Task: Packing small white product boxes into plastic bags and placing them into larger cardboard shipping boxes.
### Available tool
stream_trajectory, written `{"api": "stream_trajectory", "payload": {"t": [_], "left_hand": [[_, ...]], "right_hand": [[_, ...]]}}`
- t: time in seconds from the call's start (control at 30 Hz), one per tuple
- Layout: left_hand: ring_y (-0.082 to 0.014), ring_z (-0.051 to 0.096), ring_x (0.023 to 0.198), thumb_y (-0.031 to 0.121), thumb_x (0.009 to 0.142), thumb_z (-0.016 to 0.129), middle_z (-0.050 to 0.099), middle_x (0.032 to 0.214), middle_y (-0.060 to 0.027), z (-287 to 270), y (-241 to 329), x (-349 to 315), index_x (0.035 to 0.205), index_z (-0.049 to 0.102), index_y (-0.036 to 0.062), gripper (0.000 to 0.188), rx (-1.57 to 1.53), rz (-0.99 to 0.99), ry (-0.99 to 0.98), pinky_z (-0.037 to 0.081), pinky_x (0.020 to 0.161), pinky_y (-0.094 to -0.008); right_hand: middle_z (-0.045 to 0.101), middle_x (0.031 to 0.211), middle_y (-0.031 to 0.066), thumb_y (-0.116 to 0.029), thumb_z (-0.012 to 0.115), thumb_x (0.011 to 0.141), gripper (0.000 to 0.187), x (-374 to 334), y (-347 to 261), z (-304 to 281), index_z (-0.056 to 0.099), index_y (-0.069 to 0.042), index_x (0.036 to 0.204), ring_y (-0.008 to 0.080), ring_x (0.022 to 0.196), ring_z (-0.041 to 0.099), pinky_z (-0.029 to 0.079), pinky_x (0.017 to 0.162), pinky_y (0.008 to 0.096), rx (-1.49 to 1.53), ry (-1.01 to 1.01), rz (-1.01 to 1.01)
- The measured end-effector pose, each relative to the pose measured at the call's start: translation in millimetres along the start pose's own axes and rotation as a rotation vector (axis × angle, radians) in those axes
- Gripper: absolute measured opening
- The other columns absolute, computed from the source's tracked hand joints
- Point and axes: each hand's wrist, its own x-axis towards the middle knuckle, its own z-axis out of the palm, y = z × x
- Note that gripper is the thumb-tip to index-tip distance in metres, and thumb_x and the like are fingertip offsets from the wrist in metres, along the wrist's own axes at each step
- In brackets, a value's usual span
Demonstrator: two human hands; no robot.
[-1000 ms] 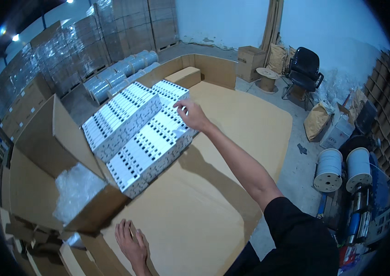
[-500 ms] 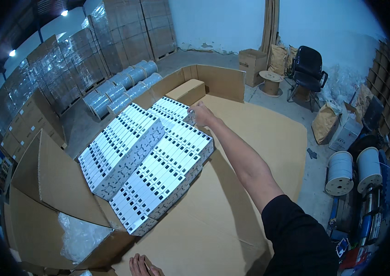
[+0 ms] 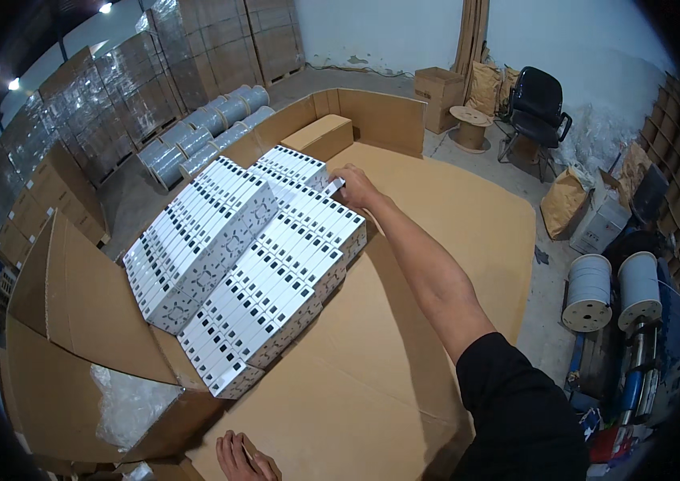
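Rows of small white boxes (image 3: 268, 264) with black marks lie stacked on a big cardboard-covered table (image 3: 436, 240). A taller block of them (image 3: 195, 240) stands on the left. My right hand (image 3: 353, 187) reaches to the far end of the stack and pinches the end of one white box (image 3: 333, 187). My left hand (image 3: 245, 458) rests flat on the cardboard at the near edge, fingers apart, holding nothing.
An open cardboard carton (image 3: 75, 353) with clear plastic film (image 3: 127, 401) inside sits at the near left. A closed carton (image 3: 317, 135) lies at the table's far end. Wrapped pallets (image 3: 115, 104), a black chair (image 3: 536, 108) and white spools (image 3: 588, 293) stand around.
The view has tilted and drawn closer to the stack. My right hand has closed its fingers on a box at the stack's far end. My left hand stays on the near cardboard.
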Motion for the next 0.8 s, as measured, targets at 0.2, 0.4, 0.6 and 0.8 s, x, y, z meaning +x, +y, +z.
{"api": "stream_trajectory", "payload": {"t": [0.2,0.4,0.6,0.8], "left_hand": [[-0.0463,0.046,0.129,0.011,0.095,0.053,0.055,0.134,-0.0257,3.1,-1.8,-2.1,0.129,0.056,-0.0046,0.038,0.02,0.033,0.017,0.036,0.111,-0.0539],[-0.0426,0.04,0.137,0.007,0.089,0.053,0.05,0.143,-0.0206,10.4,-6.1,-9.3,0.13,0.055,-0.0018,0.043,-0.101,-0.096,0.0,0.031,0.115,-0.0514],[-0.0399,0.042,0.137,0.006,0.092,0.054,0.051,0.141,-0.0202,15.9,-7.3,-15.5,0.129,0.056,-0.0006,0.038,-0.115,-0.059,0.046,0.033,0.114,-0.0486],[-0.0384,0.047,0.13,0.007,0.092,0.058,0.055,0.134,-0.0189,13.1,-16.0,-33.1,0.126,0.057,-0.0005,0.034,-0.204,0.007,0.109,0.038,0.11,-0.046]], "right_hand": [[0.061,0.102,0.0169,0.009,0.06,0.074,0.03,-37.0,11.1,-26.4,0.067,-0.006,0.099,0.0387,0.102,0.058,0.049,0.09,0.0447,-0.136,0.104,-0.103],[0.063,0.102,0.0158,0.005,0.066,0.078,0.028,-101.2,5.0,-72.9,0.068,-0.006,0.103,0.0364,0.098,0.062,0.052,0.086,0.0437,-0.206,0.225,-0.048],[0.064,0.103,0.0161,0.001,0.069,0.079,0.029,-182.3,-30.7,-92.6,0.068,-0.006,0.108,0.035,0.098,0.064,0.053,0.088,0.0418,-0.205,0.246,-0.001],[0.064,0.105,0.0163,-0.002,0.068,0.081,0.027,-257.0,-113.1,-60.5,0.068,-0.004,0.108,0.0349,0.1,0.064,0.052,0.089,0.0425,-0.082,0.168,0.038]]}}
